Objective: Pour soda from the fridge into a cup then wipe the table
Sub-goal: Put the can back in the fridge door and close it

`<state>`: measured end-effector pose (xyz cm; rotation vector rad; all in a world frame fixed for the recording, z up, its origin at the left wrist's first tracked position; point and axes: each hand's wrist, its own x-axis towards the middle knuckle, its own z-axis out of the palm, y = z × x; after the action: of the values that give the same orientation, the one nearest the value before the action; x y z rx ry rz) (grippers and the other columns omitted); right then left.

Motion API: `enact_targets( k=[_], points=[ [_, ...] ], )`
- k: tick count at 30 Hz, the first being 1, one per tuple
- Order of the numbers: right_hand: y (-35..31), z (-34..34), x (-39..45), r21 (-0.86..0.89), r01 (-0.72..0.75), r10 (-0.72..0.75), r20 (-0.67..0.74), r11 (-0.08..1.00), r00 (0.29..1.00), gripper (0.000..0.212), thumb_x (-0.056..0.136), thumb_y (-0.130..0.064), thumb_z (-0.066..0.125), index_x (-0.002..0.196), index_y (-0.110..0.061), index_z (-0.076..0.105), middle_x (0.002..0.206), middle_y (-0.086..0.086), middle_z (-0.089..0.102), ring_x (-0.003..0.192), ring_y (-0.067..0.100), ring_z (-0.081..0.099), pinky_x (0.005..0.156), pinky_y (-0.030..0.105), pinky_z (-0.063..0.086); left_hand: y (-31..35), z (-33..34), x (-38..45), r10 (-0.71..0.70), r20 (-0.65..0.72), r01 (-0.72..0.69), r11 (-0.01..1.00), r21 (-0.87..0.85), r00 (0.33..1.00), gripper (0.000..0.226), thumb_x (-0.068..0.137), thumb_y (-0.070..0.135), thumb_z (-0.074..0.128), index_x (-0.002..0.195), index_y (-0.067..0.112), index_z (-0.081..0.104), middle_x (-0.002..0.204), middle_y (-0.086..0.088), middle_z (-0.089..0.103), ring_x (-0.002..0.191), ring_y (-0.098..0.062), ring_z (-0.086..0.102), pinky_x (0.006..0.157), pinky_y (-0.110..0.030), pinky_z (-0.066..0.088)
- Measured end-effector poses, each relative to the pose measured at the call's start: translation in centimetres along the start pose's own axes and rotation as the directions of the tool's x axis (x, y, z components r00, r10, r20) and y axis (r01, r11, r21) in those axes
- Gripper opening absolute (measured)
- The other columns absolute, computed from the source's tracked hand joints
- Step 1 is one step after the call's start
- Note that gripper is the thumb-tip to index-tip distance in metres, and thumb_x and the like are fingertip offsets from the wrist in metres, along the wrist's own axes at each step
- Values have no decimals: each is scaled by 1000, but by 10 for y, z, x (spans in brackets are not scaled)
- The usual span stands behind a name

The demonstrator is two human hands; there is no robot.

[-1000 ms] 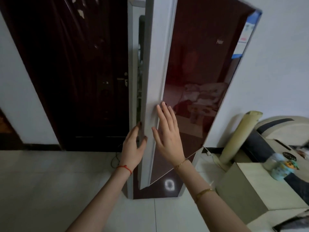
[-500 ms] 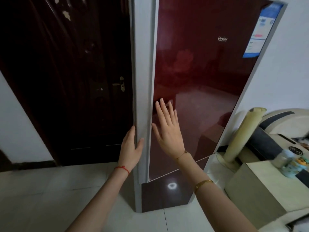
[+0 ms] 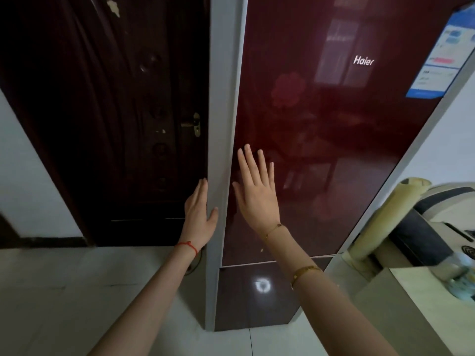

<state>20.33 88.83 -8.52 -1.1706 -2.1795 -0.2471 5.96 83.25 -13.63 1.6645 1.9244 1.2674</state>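
Observation:
The fridge (image 3: 334,140) fills the upper right, with a glossy dark red upper door and a grey side panel (image 3: 222,104). Its upper door lies flush against the body. A lower red door (image 3: 257,296) sits beneath it. My right hand (image 3: 257,191) is flat against the red door near its left edge, fingers spread. My left hand (image 3: 199,217) rests on the grey side panel, fingers behind the edge and thumb in front. Neither hand holds anything. No soda, cup or cloth is in sight.
A dark wooden door (image 3: 123,119) with a brass handle stands left of the fridge. At the right are a cream rolled mat (image 3: 380,219), a beige box or low table (image 3: 401,312) and a sofa edge (image 3: 449,199). Pale floor tiles (image 3: 77,304) lie below.
The upper fridge door swung from ajar to flush against the body, my right hand pressing on its front. My left hand stayed on the side panel.

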Motion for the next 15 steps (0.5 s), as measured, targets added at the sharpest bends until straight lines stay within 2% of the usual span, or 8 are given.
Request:
enact_targets(
  k=[6,11,15],
  points=[
    [6,9,20,-16,14,-14,10,1000,1000,66,102,-33,42,157,-19,8,165,-3,3,152,22,-3,123,49,12,-6,3,15,8,14,-8,1000,0,1000,79,96,14,54,156,26,3,163,9,5,149,-15,6,114,-26,6],
    [7,14,20,-17,10,-10,11,1000,1000,71,100,-33,45,157,-18,5,165,-3,0,152,22,-6,123,47,13,-13,7,16,35,15,-34,999,-16,999,81,96,13,54,156,29,1,162,13,9,140,2,4,113,-23,7],
    [10,12,22,-13,22,-22,24,1000,999,74,99,-35,46,157,-19,3,165,-4,-1,152,21,-7,123,47,12,-17,6,17,49,17,-49,999,-12,999,82,96,12,55,155,32,2,161,14,10,139,2,5,114,-24,9]
  ],
)
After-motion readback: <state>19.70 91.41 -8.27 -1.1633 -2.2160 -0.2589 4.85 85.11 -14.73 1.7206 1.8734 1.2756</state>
